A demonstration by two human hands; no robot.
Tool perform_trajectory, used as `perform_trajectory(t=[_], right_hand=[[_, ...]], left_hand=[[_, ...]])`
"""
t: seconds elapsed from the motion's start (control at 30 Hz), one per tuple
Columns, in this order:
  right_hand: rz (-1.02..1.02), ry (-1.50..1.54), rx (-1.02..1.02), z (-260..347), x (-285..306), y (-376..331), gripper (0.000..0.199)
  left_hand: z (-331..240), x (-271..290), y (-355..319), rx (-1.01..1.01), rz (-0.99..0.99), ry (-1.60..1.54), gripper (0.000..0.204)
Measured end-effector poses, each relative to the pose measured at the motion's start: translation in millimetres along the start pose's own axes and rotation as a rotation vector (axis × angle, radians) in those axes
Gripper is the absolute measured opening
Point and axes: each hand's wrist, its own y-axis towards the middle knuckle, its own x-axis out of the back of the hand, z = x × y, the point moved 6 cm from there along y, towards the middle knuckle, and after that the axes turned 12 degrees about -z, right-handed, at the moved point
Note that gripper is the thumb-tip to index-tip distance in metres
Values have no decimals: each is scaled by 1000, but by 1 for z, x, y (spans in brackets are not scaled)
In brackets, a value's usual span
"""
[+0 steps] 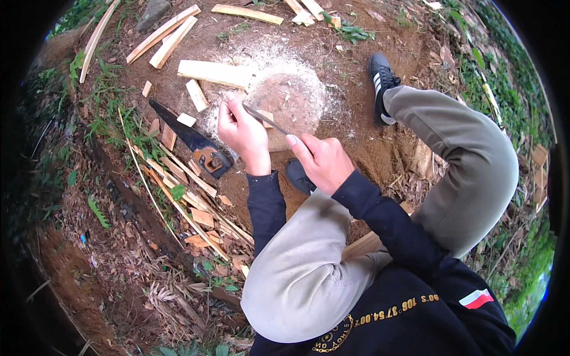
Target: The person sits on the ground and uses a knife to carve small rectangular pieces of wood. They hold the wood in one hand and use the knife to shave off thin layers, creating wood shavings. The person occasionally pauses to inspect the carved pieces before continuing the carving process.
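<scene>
My right hand (pixel 325 161) is closed around the near end of a thin dark metal tool (pixel 267 120), with its thumb laid along it. The tool looks like a narrow blade; its handle is hidden in my fist. At its far end, my left hand (pixel 244 133) has its fingers curled and its thumb and fingertips at the tip. Under the tool, a small pale wood piece (pixel 268 116) lies on a round stump (pixel 297 98) dusted with sawdust. A split wood slat (pixel 215 73) rests beside the stump, with a shorter block (pixel 197 95) close by.
On the left lies a handsaw (pixel 193 140) with a wooden handle. Long wood strips (pixel 190 204) are heaped below it. More split slats (pixel 169 38) lie at the far side, near a grey stone (pixel 153 14). My shoe (pixel 383 83) stands right of the stump.
</scene>
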Motion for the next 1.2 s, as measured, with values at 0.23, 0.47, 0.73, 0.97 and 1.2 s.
perform_trajectory(t=[0.23, 0.47, 0.73, 0.97, 1.2], right_hand=[[-103, -202, 153, 10, 2, -4, 40], [-78, -274, 161, 12, 0, 0, 36], [-86, -266, 175, 13, -5, 3, 39], [-143, -393, 241, 21, -8, 7, 40], [-110, -488, 194, 26, -12, 15, 43]], left_hand=[[-11, 5, -12, -37, -133, -40, 45], [-3, 6, -15, -29, -187, -76, 47], [-5, 7, -19, -31, -228, -79, 46], [-8, 6, -29, -42, -267, -53, 44], [-1, 8, -23, -40, -316, -52, 44]])
